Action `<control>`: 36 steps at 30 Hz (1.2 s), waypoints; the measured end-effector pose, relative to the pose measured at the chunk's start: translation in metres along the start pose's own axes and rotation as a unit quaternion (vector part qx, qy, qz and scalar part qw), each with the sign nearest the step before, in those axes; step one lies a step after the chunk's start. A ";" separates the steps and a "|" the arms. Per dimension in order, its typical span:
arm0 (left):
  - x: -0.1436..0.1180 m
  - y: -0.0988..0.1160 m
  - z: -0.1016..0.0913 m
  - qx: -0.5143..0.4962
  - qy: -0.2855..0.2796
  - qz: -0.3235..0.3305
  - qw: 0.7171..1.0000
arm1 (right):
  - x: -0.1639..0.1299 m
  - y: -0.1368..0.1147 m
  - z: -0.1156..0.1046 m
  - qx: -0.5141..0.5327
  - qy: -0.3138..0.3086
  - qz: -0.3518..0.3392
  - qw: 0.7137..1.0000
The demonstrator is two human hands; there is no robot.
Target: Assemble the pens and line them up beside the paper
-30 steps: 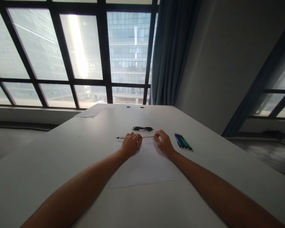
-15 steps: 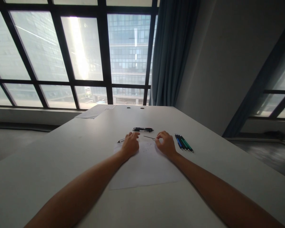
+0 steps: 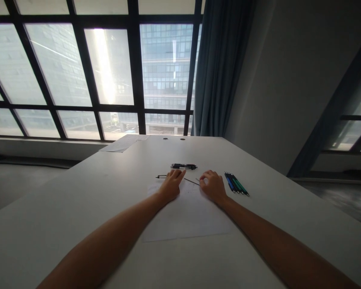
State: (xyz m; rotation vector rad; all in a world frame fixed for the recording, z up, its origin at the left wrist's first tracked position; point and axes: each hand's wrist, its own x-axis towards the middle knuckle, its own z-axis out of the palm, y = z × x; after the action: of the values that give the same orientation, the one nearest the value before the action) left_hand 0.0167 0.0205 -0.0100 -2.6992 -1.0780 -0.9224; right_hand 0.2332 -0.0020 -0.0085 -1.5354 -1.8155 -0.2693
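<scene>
I see a paper sheet [image 3: 186, 216] nearest on the table [image 3: 78, 208]. My left hand [image 3: 172, 185] curls over a pen barrel [image 3: 161, 176] at the sheet's far edge; my right hand [image 3: 213, 185] pinches a thin refill [image 3: 191, 181] between them. Coloured pens [image 3: 236, 184] lie just right. A black pen [image 3: 184, 166] lies beyond.
</scene>
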 end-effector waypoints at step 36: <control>0.012 -0.021 -0.040 0.096 -0.094 -0.073 0.988 | -0.004 -0.012 0.001 0.015 -0.020 -0.053 0.998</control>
State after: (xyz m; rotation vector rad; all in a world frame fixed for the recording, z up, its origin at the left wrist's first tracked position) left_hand -0.0099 0.0318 0.0264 -2.6151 -1.3405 -0.5549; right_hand 0.2219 -0.0077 -0.0080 -1.4359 -1.9267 -0.2613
